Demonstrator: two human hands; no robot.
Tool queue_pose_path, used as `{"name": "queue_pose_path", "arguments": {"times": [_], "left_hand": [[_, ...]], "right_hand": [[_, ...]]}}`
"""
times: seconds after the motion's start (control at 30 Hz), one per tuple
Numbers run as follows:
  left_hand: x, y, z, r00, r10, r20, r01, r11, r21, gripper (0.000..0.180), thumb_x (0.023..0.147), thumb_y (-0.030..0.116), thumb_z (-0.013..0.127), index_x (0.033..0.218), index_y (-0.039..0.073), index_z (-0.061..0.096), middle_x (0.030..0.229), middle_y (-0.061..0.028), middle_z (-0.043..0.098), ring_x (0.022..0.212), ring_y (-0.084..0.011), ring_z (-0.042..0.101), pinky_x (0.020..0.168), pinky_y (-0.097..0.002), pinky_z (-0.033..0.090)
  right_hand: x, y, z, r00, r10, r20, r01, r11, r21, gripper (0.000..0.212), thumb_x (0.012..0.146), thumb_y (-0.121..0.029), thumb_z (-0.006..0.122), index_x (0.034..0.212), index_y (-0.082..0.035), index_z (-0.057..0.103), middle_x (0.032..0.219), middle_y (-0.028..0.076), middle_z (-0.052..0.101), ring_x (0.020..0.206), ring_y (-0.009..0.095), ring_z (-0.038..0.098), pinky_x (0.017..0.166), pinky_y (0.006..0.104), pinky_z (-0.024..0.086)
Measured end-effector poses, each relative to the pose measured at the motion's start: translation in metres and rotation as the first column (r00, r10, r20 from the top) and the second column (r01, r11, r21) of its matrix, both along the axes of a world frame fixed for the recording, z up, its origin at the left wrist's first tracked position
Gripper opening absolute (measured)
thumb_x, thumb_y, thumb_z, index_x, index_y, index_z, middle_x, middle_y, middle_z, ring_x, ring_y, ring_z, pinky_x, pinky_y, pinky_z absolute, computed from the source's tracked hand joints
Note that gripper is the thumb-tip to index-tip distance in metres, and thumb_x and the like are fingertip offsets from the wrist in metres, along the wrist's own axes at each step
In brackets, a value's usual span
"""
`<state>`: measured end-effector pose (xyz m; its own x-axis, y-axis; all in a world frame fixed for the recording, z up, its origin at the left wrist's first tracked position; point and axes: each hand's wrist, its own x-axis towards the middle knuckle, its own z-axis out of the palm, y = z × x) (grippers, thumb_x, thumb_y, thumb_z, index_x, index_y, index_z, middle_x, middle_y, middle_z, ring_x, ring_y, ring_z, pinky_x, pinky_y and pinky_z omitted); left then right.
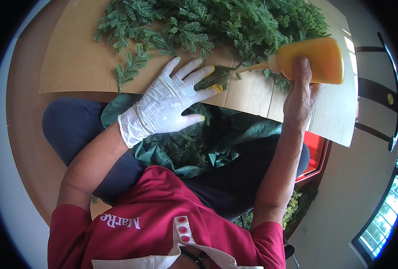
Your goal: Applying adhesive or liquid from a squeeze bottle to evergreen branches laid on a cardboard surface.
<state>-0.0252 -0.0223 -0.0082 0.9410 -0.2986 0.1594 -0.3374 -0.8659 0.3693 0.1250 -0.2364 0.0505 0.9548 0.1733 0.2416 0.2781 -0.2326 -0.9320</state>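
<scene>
Both hands are busy over the greenery: the left hand [165, 105], in a thin white glove, lies flat with its fingers spread, pressing on a small green sprig [217, 77] whose tip shows between the yellow-stained fingertips, while the bare right hand [301, 96] is wrapped around an orange squeeze bottle [317, 60], thumb up along its side. That bottle is tipped on its side, its long nozzle pointing left and reaching the sprig just beside the gloved fingers. Sprig and hand rest on a sheet of brown cardboard [78, 62] that covers a round wooden worktop [26, 130]. A thick heap of fir-like branches [217, 22] lies across the far part of the cardboard. Nearer the person, a dark green cloth [217, 143] with more sprigs on it spreads over the lap, below the cardboard's edge.
</scene>
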Motion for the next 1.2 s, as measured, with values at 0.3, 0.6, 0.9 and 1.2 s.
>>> {"name": "queue_pose_path", "arguments": {"times": [0.3, 0.6, 0.9, 1.2], "left_hand": [[0.001, -0.001, -0.002, 0.999, 0.001, 0.042, -0.001, 1.000, -0.017, 0.064, 0.069, 0.034, 0.075, 0.130, 0.019, 0.059, 0.149, -0.0116, 0.040, 0.139, -0.0311, 0.033, 0.114, -0.0506, 0.020], [0.000, 0.000, 0.001, 1.000, 0.008, 0.004, -0.008, 1.000, 0.005, 0.070, 0.070, 0.031, 0.074, 0.136, 0.020, 0.055, 0.152, -0.0106, 0.037, 0.141, -0.0322, 0.031, 0.116, -0.0513, 0.019], [0.011, -0.007, 0.004, 0.999, -0.014, 0.041, 0.023, 0.975, -0.223, 0.071, 0.071, 0.029, 0.073, 0.139, 0.020, 0.052, 0.153, -0.0111, 0.037, 0.142, -0.0298, 0.033, 0.116, -0.0507, 0.019], [0.015, -0.016, -0.004, 0.999, -0.045, 0.017, 0.045, 0.997, -0.057, 0.073, 0.072, 0.033, 0.074, 0.140, 0.019, 0.051, 0.153, -0.0121, 0.037, 0.142, -0.0286, 0.035, 0.117, -0.0506, 0.019]], "right_hand": [[0.001, 0.003, 0.006, 0.999, -0.012, 0.040, 0.014, 0.998, -0.060, 0.054, 0.087, -0.042, 0.073, 0.115, 0.002, 0.062, 0.102, 0.011, 0.063, 0.096, 0.021, 0.060, 0.087, 0.0343, 0.047], [-0.008, 0.006, 0.001, 0.998, 0.067, 0.022, -0.064, 0.989, -0.135, 0.049, 0.090, -0.037, 0.072, 0.114, 0.004, 0.060, 0.102, 0.012, 0.064, 0.094, 0.021, 0.061, 0.084, 0.0334, 0.049], [0.005, -0.021, -0.020, 0.994, -0.003, -0.111, 0.012, 0.997, 0.080, 0.047, 0.090, -0.034, 0.072, 0.114, 0.005, 0.059, 0.099, 0.012, 0.064, 0.089, 0.019, 0.062, 0.075, 0.0295, 0.053], [-0.003, -0.026, -0.008, 1.000, -0.022, -0.009, 0.022, 0.999, -0.050, 0.045, 0.090, -0.032, 0.071, 0.114, 0.004, 0.061, 0.098, 0.011, 0.066, 0.089, 0.018, 0.062, 0.077, 0.0294, 0.051]]}}
